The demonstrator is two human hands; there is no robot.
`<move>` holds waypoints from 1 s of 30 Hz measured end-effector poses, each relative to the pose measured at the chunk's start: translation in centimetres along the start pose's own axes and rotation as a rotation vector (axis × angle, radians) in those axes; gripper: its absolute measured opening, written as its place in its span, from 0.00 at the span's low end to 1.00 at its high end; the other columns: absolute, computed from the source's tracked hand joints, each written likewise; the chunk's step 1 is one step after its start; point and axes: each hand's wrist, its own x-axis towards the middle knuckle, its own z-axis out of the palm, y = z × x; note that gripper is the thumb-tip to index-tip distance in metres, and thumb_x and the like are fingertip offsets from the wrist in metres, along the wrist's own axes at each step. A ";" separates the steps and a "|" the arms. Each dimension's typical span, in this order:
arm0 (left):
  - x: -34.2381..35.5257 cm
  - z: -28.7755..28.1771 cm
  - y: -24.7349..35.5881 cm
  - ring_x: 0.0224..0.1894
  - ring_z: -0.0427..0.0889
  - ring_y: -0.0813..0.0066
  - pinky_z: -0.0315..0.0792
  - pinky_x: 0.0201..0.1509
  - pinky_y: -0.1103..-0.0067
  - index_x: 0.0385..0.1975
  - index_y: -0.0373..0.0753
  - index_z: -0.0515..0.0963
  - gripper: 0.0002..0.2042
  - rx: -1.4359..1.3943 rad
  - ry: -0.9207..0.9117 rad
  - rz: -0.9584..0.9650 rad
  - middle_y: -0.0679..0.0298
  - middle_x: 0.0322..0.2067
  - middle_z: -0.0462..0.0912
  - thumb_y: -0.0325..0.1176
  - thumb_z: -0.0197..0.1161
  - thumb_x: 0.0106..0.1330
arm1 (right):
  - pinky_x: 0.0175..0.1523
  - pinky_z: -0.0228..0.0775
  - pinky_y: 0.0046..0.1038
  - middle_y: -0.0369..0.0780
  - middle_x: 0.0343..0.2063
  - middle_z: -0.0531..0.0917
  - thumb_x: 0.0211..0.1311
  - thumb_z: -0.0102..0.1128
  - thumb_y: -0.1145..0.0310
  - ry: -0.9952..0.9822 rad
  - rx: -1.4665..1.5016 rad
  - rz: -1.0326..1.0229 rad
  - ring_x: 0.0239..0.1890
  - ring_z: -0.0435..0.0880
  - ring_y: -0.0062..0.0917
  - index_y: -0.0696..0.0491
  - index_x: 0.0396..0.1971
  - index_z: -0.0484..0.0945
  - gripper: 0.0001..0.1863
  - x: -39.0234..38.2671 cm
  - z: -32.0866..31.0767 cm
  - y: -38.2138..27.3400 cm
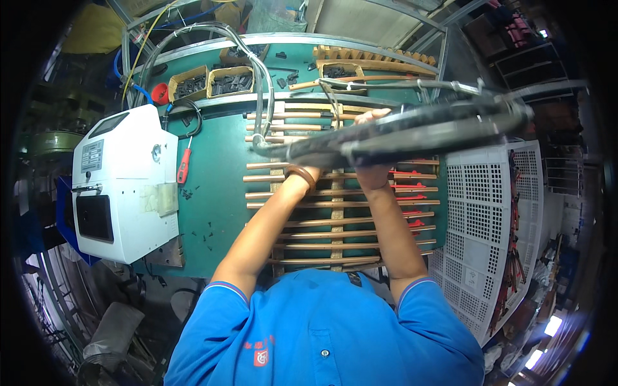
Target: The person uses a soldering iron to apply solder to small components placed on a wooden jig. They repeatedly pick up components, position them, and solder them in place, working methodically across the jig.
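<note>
A thick, dark bundle of hose and cable [425, 135], blurred by motion, crosses in front of both my hands. My left hand [313, 170], with a brown bangle [301, 175] at its wrist, reaches under it, and its fingers are hidden. Fingertips of my right hand [372, 116] show above the bundle and the wrist below it; whether they hold anything is hidden. Beneath both arms, several copper-coloured rods [309, 235] lie side by side across a slotted strip [337, 225]. Red pieces [417, 225] sit near the right ends of several rods.
At left on the green table [212, 186] stands a white machine [122, 186], with a red-handled screwdriver [185, 166] beside it. Boxes of black parts [232, 82] stand at the back, behind a metal rail. White perforated crates [479, 225] are on the right.
</note>
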 end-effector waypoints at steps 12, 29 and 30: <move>-4.8 0.5 -4.6 0.46 0.78 0.59 0.79 0.52 0.71 0.48 0.28 0.70 0.13 -2.166 -0.139 -0.519 0.49 0.44 0.75 0.23 0.56 0.65 | 0.27 0.70 0.20 0.40 0.25 0.78 0.56 0.54 0.82 0.275 0.055 0.132 0.22 0.78 0.19 0.60 0.39 0.69 0.11 5.7 -1.1 -10.0; -7.2 1.4 -2.9 0.16 0.69 0.87 0.61 0.12 0.90 0.44 0.37 0.70 0.09 -1.515 -0.311 -0.311 0.62 0.31 0.81 0.32 0.55 0.68 | 0.29 0.73 0.20 0.39 0.26 0.77 0.54 0.53 0.84 0.269 0.125 0.191 0.23 0.77 0.18 0.60 0.34 0.70 0.08 2.9 -1.0 -10.7; -7.2 1.3 -2.7 0.16 0.69 0.86 0.61 0.11 0.89 0.42 0.37 0.70 0.08 -1.433 -0.278 -0.296 0.61 0.31 0.81 0.32 0.56 0.68 | 0.29 0.73 0.20 0.39 0.26 0.77 0.54 0.54 0.84 0.271 0.119 0.177 0.23 0.77 0.18 0.60 0.34 0.70 0.08 2.8 -1.1 -10.4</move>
